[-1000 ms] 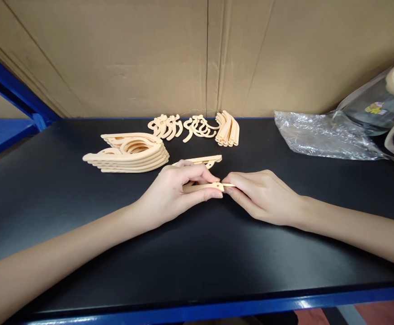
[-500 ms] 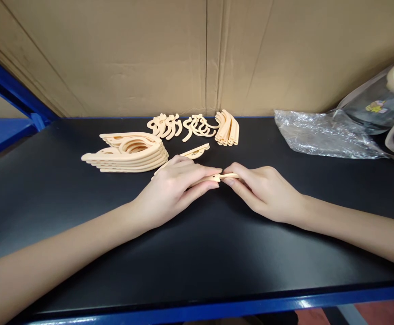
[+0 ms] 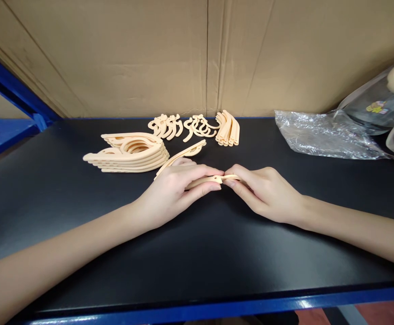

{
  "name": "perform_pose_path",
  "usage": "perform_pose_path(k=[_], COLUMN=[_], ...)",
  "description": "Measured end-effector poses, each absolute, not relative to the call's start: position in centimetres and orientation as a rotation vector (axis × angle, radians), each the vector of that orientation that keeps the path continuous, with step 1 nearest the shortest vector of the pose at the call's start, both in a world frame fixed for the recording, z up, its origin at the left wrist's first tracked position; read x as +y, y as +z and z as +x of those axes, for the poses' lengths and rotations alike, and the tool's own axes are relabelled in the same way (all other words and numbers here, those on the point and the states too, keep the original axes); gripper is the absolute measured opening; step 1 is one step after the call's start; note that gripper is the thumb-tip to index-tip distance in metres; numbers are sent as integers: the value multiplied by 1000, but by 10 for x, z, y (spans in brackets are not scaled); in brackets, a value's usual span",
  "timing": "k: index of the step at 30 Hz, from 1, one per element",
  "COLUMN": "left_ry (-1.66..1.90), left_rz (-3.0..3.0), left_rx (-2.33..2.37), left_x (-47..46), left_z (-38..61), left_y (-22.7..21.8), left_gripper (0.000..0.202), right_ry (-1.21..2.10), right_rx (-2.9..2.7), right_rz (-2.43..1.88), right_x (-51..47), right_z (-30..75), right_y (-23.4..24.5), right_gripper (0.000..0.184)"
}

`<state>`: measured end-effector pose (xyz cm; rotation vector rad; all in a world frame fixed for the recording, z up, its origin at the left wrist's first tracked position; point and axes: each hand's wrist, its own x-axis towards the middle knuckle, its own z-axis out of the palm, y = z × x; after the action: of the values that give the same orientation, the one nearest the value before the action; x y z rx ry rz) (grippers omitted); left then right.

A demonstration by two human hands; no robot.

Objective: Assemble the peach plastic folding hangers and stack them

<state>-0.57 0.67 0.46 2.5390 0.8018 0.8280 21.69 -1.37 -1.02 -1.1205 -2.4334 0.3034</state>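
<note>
My left hand [image 3: 170, 192] is closed on a cream plastic hanger arm [image 3: 204, 181], whose holed end shows between thumb and fingers. A second hanger arm [image 3: 183, 154] juts up behind that hand; how the two connect is hidden. My right hand [image 3: 266, 192] pinches a thin cream piece, apparently a hanger hook [image 3: 231, 177], mostly covered by the fingers. Its tip meets the holed end of the arm. To the left lies a stack of folded cream hanger pieces [image 3: 132, 160].
Along the back of the black tabletop [image 3: 217, 262] lie loose hooks [image 3: 165, 126], more hooks [image 3: 199, 127] and a bundle of hanger arms [image 3: 228, 128]. A clear plastic bag [image 3: 325, 135] and a transparent bag with cream trim [image 3: 376, 106] occupy the right. Cardboard [image 3: 132, 58] stands behind.
The hanger arm behind my left hand has swung upward at its far end. More of the held arm shows between the left fingers. Both hands stay nearly in place.
</note>
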Motion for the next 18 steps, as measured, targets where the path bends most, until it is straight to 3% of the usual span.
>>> perform_pose_path(k=[7, 18], left_ry=[832, 794], left_rz=[2477, 2364], left_rx=[780, 858], left_x=[5, 8], left_z=[-7, -8], left_y=[11, 7], left_gripper=[17, 24], right_ry=[48, 213], right_rx=[-2430, -2383], right_rz=[-1038, -1100], right_x=[-16, -15], right_z=[217, 217], right_y=[-14, -12], right_gripper=[28, 27])
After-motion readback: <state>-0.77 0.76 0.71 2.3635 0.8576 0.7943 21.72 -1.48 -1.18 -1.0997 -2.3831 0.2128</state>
